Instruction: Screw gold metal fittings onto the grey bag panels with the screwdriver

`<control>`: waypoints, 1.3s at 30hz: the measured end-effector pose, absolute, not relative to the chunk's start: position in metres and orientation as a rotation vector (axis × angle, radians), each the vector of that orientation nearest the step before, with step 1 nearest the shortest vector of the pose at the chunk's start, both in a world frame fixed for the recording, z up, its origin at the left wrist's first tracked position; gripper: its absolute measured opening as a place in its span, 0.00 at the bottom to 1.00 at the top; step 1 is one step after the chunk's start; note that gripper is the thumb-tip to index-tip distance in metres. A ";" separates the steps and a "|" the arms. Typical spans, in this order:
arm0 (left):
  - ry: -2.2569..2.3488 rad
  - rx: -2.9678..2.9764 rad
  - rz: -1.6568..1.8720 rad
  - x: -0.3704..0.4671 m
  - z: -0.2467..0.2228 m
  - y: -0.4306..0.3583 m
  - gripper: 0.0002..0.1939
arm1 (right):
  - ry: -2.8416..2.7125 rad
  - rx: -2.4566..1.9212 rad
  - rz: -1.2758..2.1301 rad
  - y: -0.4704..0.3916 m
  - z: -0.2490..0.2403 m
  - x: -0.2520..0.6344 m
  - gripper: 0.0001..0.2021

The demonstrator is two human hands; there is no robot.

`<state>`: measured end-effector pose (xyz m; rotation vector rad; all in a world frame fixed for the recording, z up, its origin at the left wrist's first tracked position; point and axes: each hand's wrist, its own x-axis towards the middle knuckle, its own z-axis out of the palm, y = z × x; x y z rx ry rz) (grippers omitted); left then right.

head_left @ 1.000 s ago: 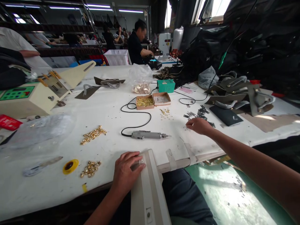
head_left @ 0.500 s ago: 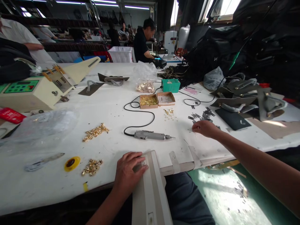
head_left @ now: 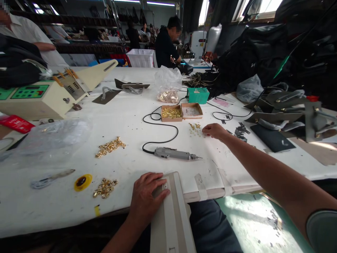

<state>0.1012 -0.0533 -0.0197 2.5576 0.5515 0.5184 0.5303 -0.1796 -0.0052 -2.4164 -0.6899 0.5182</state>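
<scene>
My left hand is curled over the far left end of a long beige panel, thumb and fingers on either side of a small slot. The panel runs from the table edge down over my lap. My right hand reaches across the table, fingertips pinched together beside small gold fittings and pale little discs. What those fingers hold, if anything, is too small to make out. Dark flat metal plates lie under and right of my forearm. A grey electric screwdriver lies nearer me.
An open box of gold screws stands beyond the screwdriver, near a green box. Gold hardware piles, a yellow tape roll and a cream machine are left. Bag parts stand right. A co-worker works behind.
My right hand has moved left and away from me, from the dark plates to the gold fittings. My left hand stays on the beige panel. The view has shifted slightly.
</scene>
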 end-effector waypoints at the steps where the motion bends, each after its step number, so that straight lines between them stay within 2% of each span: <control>1: 0.552 2.556 0.521 0.101 -0.020 -0.054 0.14 | -0.680 -2.428 0.518 -0.175 -0.007 0.532 0.10; 12: 0.452 2.648 0.747 0.099 -0.025 -0.052 0.13 | -0.772 -2.637 0.431 -0.166 -0.003 0.523 0.07; 20: 0.293 2.813 0.900 0.093 -0.050 -0.033 0.22 | -0.770 -2.772 0.317 -0.162 0.010 0.505 0.08; 32: 0.560 2.598 0.569 0.100 -0.017 -0.058 0.15 | -0.826 -2.569 0.392 -0.173 -0.004 0.523 0.09; 39: 0.564 2.554 0.557 0.101 -0.017 -0.057 0.14 | -0.708 -2.461 0.490 -0.181 -0.013 0.541 0.12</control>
